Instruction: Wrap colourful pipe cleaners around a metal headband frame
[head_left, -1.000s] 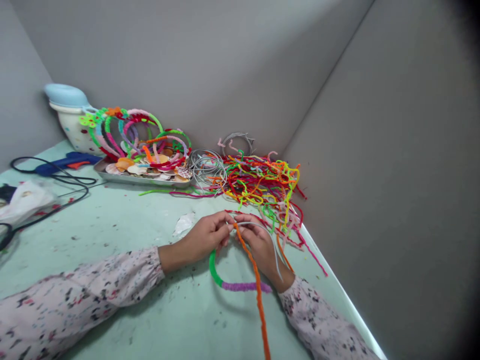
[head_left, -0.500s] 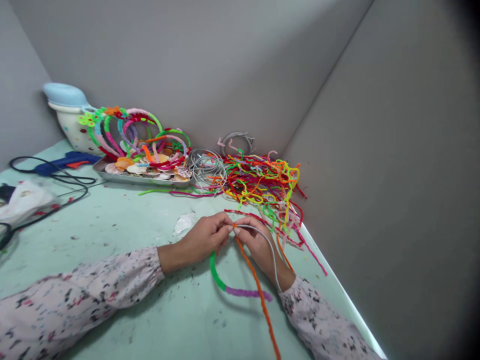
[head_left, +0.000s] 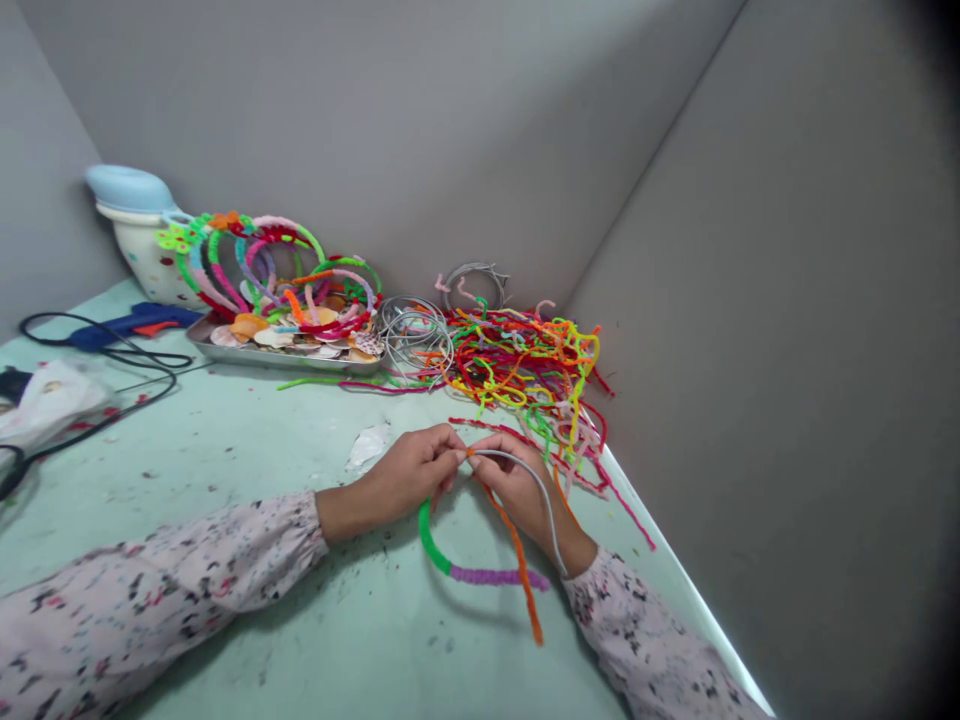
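Observation:
Above the table, my left hand (head_left: 424, 465) pinches a curved grey wire hoop (head_left: 546, 495). Part of that hoop is wrapped in green and purple pipe cleaner (head_left: 480, 577), which curves below my fingers. Close beside it, fingertips nearly touching, my right hand (head_left: 517, 490) is closed in a pinch around an orange pipe cleaner (head_left: 523, 560) where it crosses the wire. A small orange wrap shows between the thumbs. The loose orange end hangs down in front of the purple stretch. Bare grey wire runs across my right hand to the wrist.
A metal tray (head_left: 292, 358) holds shells and colourful wrapped hoops. Right of it lie coiled grey wires (head_left: 416, 340) and a tangled pile of pipe cleaners (head_left: 517, 350). At left are a blue glue gun (head_left: 135, 322), its black cable (head_left: 97, 428) and a lidded white container (head_left: 154, 255).
The loose orange end has become shorter below my hands and has drawn upward. The purple end has shifted slightly right and up. Both hands stay almost in place.

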